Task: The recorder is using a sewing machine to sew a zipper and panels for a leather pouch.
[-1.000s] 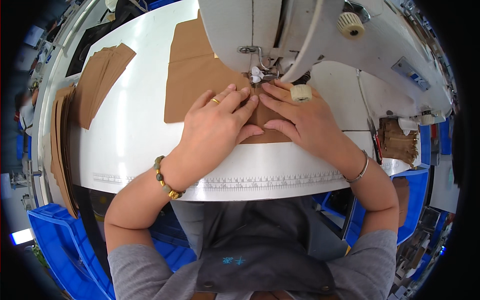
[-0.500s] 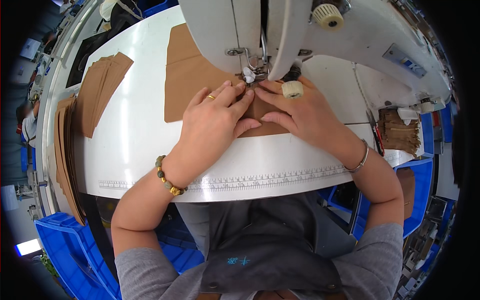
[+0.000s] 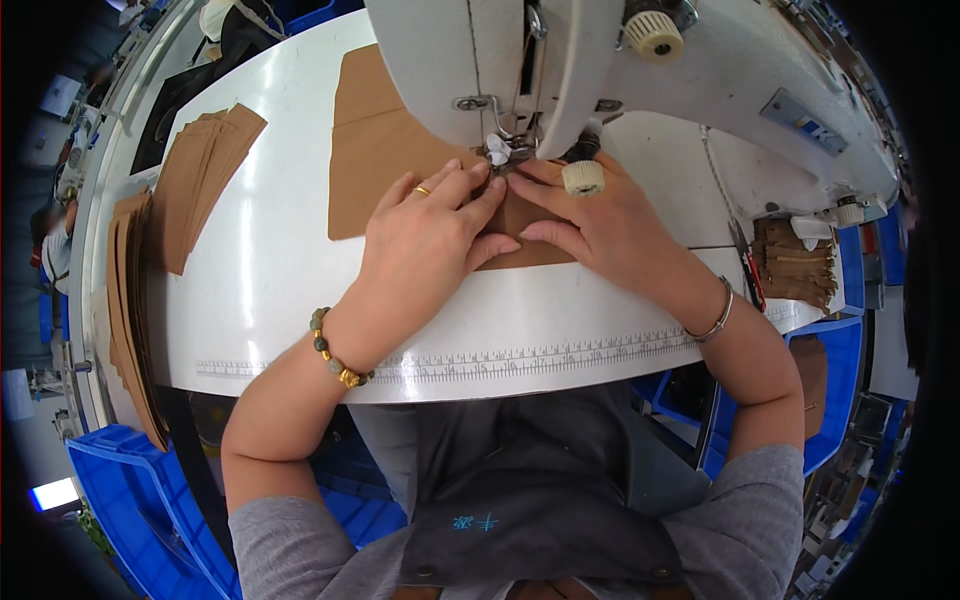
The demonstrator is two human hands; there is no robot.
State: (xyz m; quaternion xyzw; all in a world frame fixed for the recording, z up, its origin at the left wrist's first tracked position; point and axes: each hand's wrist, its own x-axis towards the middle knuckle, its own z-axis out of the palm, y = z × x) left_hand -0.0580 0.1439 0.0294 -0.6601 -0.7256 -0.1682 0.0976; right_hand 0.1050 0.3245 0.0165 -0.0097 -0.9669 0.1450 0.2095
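A brown fabric piece (image 3: pixel 375 165) lies flat on the white sewing table, partly under the head of a sewing machine (image 3: pixel 440 70). My left hand (image 3: pixel 425 225) rests on the fabric just left of the presser foot (image 3: pixel 500 152), fingers stretched out and pressing down. On the other side, my right hand (image 3: pixel 600 215) also lies on the fabric, its fingertips close to the foot and partly behind a cream knob (image 3: pixel 584 178). Both thumbs point toward each other near the fabric's front edge. The needle's point is hidden by the foot and fingers.
Brown cut pieces (image 3: pixel 205 170) lie fanned at the left, with a taller stack (image 3: pixel 130 300) beside them. At the right are small brown pieces (image 3: pixel 795 260) and red-and-black snips (image 3: pixel 748 270). A printed ruler strip (image 3: pixel 480 368) runs along the front edge. Blue bins (image 3: pixel 140 500) stand below.
The fabric's front edge has shifted slightly away from me under the fingers. Both hands keep nearly the same pose beside the presser foot.
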